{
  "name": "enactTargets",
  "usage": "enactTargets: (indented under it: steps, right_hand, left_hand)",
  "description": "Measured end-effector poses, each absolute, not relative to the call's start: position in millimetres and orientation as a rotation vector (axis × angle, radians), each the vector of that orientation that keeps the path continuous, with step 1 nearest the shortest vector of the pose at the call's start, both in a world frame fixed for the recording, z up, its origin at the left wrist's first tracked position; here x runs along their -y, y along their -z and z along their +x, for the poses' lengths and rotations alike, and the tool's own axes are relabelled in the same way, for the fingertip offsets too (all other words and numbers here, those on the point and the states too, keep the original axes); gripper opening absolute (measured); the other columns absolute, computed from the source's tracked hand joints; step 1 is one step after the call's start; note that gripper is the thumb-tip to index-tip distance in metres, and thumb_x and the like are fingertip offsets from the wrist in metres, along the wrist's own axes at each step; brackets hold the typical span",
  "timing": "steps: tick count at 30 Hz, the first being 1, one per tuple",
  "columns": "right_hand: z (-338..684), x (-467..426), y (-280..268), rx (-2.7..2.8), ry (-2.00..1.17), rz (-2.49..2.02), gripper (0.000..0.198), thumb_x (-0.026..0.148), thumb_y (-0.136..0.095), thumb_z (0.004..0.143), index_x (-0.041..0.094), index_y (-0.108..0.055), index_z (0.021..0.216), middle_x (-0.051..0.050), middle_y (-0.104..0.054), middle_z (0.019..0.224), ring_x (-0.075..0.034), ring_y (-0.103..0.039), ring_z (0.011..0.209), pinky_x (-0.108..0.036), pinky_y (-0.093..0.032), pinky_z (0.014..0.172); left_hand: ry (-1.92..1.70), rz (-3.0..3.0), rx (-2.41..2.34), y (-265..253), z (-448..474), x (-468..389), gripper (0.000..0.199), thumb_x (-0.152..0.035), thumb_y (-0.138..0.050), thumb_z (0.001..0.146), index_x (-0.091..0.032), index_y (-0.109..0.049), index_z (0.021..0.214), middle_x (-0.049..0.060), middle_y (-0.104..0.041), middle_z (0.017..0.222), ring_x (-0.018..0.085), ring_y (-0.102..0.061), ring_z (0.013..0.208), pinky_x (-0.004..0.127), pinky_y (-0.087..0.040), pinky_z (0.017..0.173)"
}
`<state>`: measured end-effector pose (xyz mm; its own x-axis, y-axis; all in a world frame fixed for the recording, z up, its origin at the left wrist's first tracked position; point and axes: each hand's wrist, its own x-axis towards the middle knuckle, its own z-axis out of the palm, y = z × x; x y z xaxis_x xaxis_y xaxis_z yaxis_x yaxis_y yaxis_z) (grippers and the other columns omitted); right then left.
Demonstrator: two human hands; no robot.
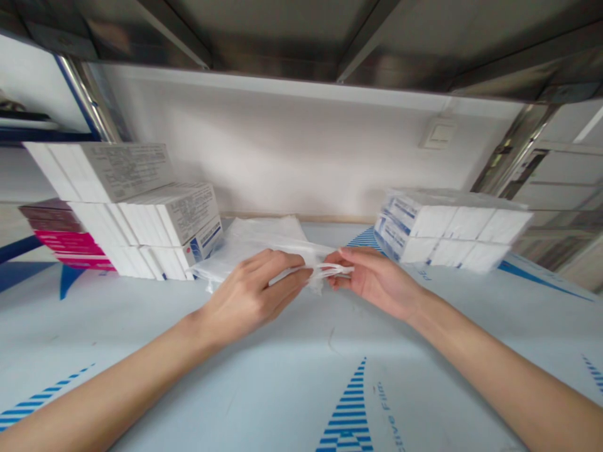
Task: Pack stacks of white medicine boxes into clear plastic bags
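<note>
Both of my hands meet at a thin clear plastic bag [320,251] near the middle of the film-covered table. My left hand [259,285] pinches its gathered edge, palm down. From the other side, my right hand [370,273] grips the same bunched plastic between thumb and fingers, with a loose strand showing. Under and behind my left hand lies a flat pile of clear plastic bags [264,232]. Part of the bag between the fingers is hidden.
White boxes [179,216] are stacked at the left, beside several pink boxes [70,245]. Plastic-wrapped white boxes [452,226] stand at the right. A metal shelf [282,37] hangs low overhead. A wall switch [439,134] is on the white wall behind.
</note>
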<state>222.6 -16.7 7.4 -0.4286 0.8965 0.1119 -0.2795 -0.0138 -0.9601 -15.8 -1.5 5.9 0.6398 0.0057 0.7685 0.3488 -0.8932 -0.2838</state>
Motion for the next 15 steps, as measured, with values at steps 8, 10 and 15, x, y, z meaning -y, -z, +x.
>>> enactTargets:
  steps: [8,10,15]
  right_hand:
    - [219,23,-5,1.388,-1.802,-0.53,0.027,0.038,-0.076,0.082,0.013,-0.076,0.092,-0.002,-0.059,0.075,-0.01,-0.053,0.065,-0.024,-0.047,0.06]
    - [216,24,-4,1.352,-1.825,-0.516,0.029,0.04,-0.075,0.083,0.014,-0.075,0.097,-0.001,-0.056,0.077,-0.009,-0.05,0.063,-0.024,-0.046,0.06]
    - [211,26,-3,1.233,-1.943,-0.526,0.042,0.052,-0.068,0.087,0.015,-0.072,0.105,0.0,-0.052,0.077,-0.008,-0.047,0.059,-0.023,-0.045,0.056]
  left_hand:
    - [1.069,-2.489,0.263,-3,-16,1,0.013,-0.01,-0.056,0.095,-0.01,-0.065,0.105,0.011,-0.07,0.094,0.019,-0.065,0.079,0.031,-0.056,0.066]
    - [1.036,-2.49,0.246,-3,-15,1,0.011,-0.009,-0.056,0.094,-0.008,-0.064,0.103,0.012,-0.07,0.093,0.019,-0.064,0.078,0.032,-0.055,0.066]
    - [1.009,-2.529,0.272,0,-12,0,0.015,-0.008,-0.056,0.095,-0.005,-0.06,0.109,0.01,-0.069,0.088,0.019,-0.063,0.076,0.034,-0.054,0.066]
